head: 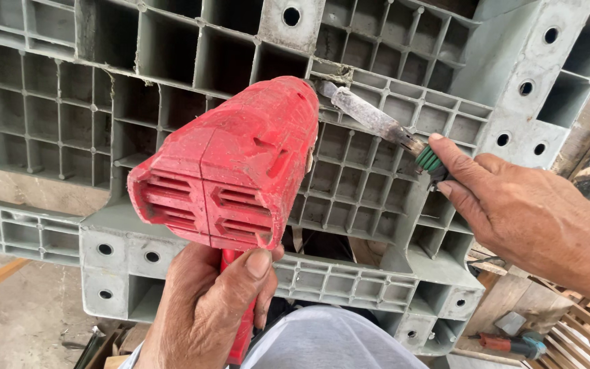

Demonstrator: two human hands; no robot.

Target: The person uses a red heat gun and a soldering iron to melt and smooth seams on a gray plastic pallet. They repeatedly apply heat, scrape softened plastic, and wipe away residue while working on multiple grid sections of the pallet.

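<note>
Red plastic, scuffed and dusty, fills the middle of the view: a heat gun with slotted vents at its rear end, its nozzle end aimed at the grey plastic pallet that stands on edge in front of the person. The left hand is wrapped tight around the gun's red handle just below the body, thumb laid up along the grip, fingers curled shut on it.

Against the pallet's ribbed grid, just right of the gun's front end, lies a worn chisel-like tool with a dull, crusted metal blade and a green ribbed handle. Its tip rests on a rib of the pallet right beside the gun's nozzle end, where the plastic looks rough and broken. The right hand comes in from the pallet's right side and closes on that green handle, the forefinger stretched along it and the other fingers folded around it; most of the handle is hidden under the fingers.

Below the pallet's lower right corner, on a clutter of wooden slats, lies a small power tool with a red and teal body. Under the pallet's left corner is bare concrete floor.
</note>
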